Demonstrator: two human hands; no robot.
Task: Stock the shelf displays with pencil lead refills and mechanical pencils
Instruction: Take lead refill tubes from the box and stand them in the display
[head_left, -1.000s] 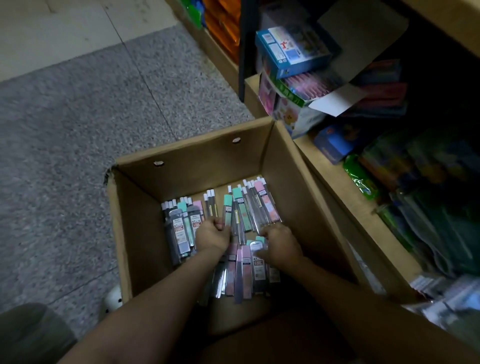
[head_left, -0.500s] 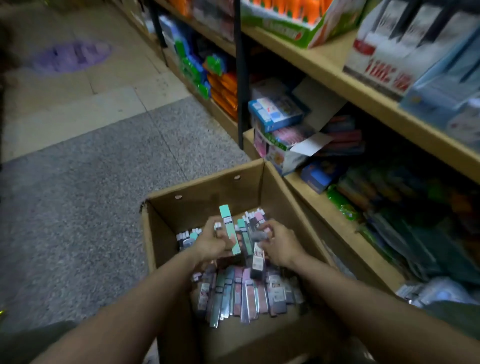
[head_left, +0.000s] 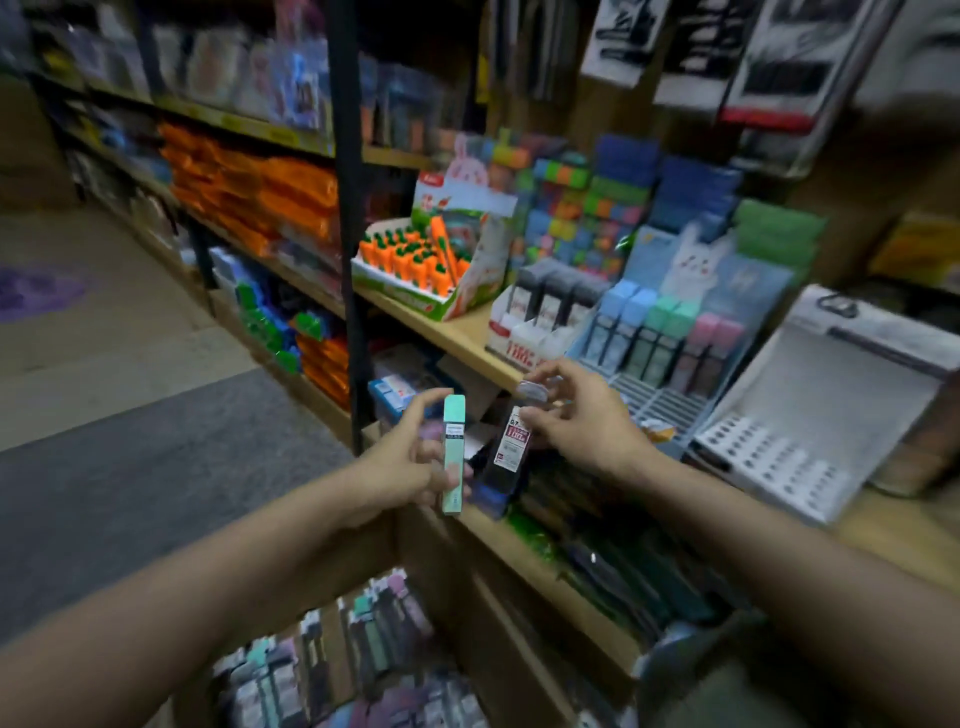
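Two refill cases lifted toward the shelf displays

The left hand pinches a mint case – upright, long axis near vertical; the right hand grips a dark case, leaning, cap up. Both hang before the shelf, above the box. Best match each to its display – pastel rack, black-and-red stand – and slide in bottom-first.

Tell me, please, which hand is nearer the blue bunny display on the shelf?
Right. The right hand, holding a dark refill case, is just below-left of the bunny display. The left hand, holding a green case, is farther left.
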